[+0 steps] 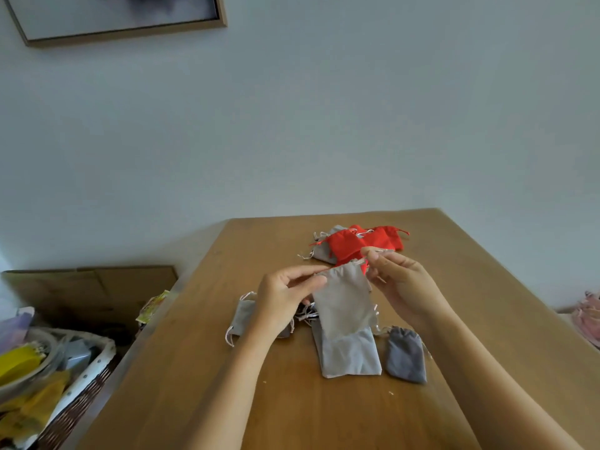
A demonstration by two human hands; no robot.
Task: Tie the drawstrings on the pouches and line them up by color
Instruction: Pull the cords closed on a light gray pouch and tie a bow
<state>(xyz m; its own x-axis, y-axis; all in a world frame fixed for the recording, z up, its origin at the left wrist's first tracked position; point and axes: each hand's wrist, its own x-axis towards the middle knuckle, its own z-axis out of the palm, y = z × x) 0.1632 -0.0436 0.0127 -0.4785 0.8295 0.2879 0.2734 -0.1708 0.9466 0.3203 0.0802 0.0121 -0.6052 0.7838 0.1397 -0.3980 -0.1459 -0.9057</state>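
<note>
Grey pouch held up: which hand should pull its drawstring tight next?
Right, probably. The right hand pinches the drawstring at the mouth of the grey pouch; the left hand grips the pouch's opposite top edge, so it is better used to steady it.

Bare-armed left hand (285,300), right hand (401,287)

A wooden-framed picture (123,17) is hanging on the pale wall (324,108) in the upper left of the frame. A cardboard box (91,293) is standing at middle left, beside the wooden table (201,368). A wicker basket (78,410) is sitting in the lower left corner, holding yellow cloth (18,360). Pink fabric (591,315) is lying at the right edge.
</note>
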